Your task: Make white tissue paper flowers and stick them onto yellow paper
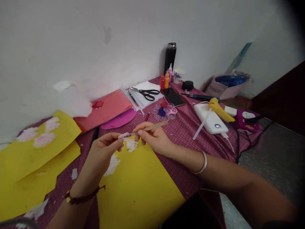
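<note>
Between the thumb and fingers of my left hand (107,144) is a small whitish-pink piece of paper (123,135), which looks rolled or folded. My right hand (152,138) pinches a tan wooden-handled paintbrush (156,126), its bluish tip at the end of the paper piece. Below both hands lies a yellow sheet (140,187) with white paper tufts (132,145) on it. Just beyond the hands stands a clear flower-shaped paint palette (171,112) with red, blue and pink paint.
Yellow sheets (21,171) with pinkish tufts lie at left. Behind are a red folder (109,108), scissors (147,93), a phone (173,96), small paint bottles (166,79), a paper cup (178,76) and a black flask (170,58). A power bank (209,119) and a yellow glue gun (220,109) are at right.
</note>
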Tool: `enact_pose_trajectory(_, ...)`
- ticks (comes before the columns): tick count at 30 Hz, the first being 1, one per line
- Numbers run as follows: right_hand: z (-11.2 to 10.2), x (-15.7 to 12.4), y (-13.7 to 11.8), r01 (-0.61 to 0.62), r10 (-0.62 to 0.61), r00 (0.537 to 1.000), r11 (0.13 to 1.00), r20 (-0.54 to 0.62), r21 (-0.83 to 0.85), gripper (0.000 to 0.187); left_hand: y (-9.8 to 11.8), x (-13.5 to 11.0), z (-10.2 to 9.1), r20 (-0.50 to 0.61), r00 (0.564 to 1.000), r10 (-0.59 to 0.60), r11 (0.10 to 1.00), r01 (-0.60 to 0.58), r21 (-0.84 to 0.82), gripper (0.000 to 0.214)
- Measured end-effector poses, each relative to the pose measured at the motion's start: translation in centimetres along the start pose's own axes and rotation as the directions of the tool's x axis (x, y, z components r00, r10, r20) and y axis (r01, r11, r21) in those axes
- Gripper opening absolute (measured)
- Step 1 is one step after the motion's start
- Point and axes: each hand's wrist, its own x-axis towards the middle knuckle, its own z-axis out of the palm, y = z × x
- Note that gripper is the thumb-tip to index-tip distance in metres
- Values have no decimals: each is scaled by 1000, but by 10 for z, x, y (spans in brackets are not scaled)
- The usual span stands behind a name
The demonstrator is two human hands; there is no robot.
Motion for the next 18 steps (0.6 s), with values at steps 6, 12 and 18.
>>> enact_pose_trajectory(6, 1, -2, -2, 11, -11, 1000, 1000, 0, 16, 15, 3, -2, 2, -28, 999, -20, 998, 18, -65, 13)
enact_pose_trajectory(12, 1, -1, -3, 20, -20, 1000, 1000, 11, 2, 16, 7, -5, 5, -38, 998, -40, 997, 38, -69, 15)
enact_pose_trajectory(18, 1, -1, -3, 26, -26, 1000, 1000, 13, 0, 16, 6, -5, 8, -33, 997, -63, 988, 58, -144, 14)
